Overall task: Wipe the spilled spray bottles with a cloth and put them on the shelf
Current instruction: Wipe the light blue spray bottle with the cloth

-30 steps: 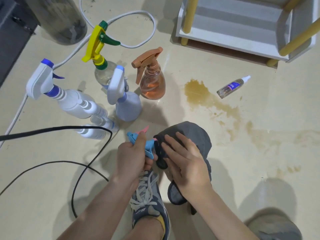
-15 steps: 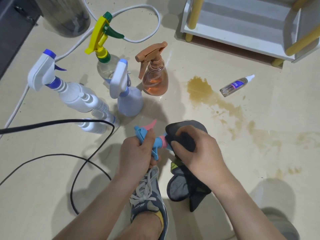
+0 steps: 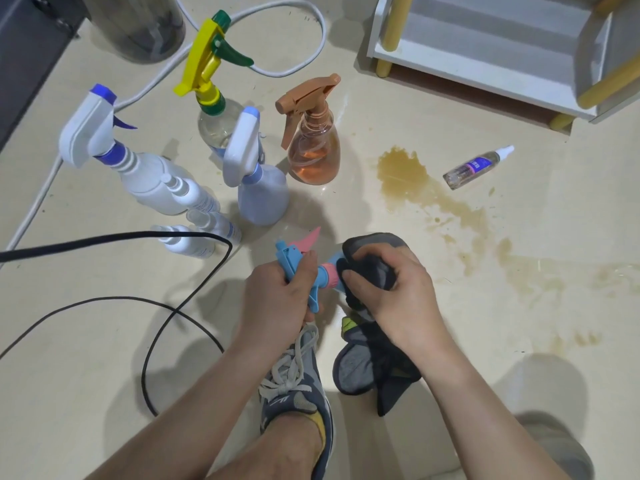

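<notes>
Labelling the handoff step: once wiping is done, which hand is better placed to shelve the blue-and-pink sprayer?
Left, probably. The left hand grips the sprayer by its trigger head; the right hand is full of cloth wrapped round the body, though the shelf lies rightward.

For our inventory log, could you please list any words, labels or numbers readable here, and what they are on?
No text can be read.
Small lying bottle: purple label, blurred.
Small white bottles: print too small.
Shoe tongue: mark unreadable.
</notes>
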